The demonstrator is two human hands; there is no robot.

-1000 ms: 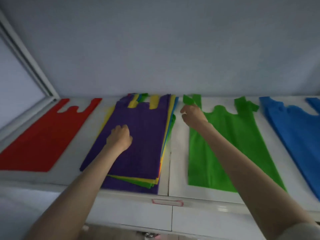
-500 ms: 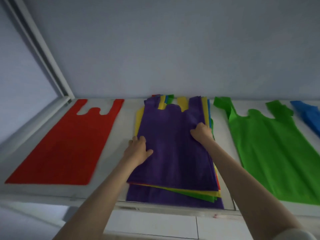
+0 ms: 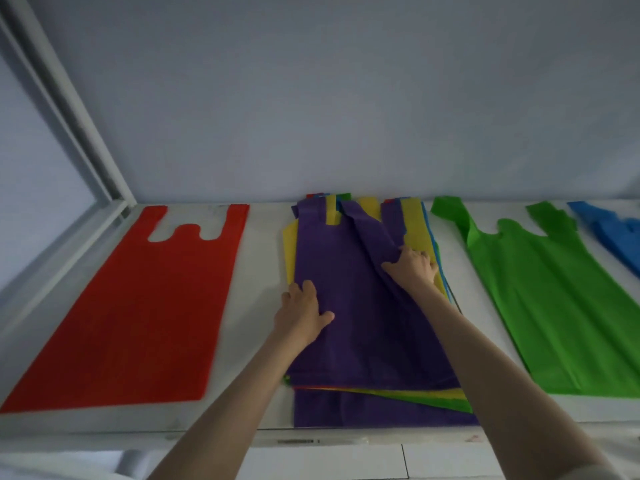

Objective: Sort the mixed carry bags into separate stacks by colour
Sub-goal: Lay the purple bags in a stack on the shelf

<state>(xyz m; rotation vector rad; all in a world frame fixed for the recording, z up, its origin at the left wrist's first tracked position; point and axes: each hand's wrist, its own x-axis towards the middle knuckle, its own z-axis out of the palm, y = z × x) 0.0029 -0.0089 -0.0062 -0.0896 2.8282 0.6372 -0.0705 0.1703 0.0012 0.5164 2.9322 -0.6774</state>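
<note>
A mixed stack of carry bags [image 3: 446, 398] lies in the middle of the white counter, with yellow, green, blue and red edges showing under a purple bag [image 3: 349, 306] on top. My left hand [image 3: 303, 311] lies flat on the purple bag's left edge, fingers straight. My right hand [image 3: 412, 268] pinches the purple bag's right edge and has pulled it up into a ridge, baring a yellow bag [image 3: 415, 223] beneath. A red bag [image 3: 138, 306] lies alone at the left, a green bag [image 3: 554, 306] at the right, and a blue bag [image 3: 613, 237] at the far right edge.
The white counter [image 3: 263, 271] runs along a plain grey wall [image 3: 346, 98]. A white window frame [image 3: 69, 133] slants down at the left. The counter's front edge [image 3: 207, 434] crosses the bottom, with white cabinet fronts below it.
My right hand left the green bag, came over to the stack and lifted the purple bag's right edge. My left hand opened flat on its left edge. The view swung left.
</note>
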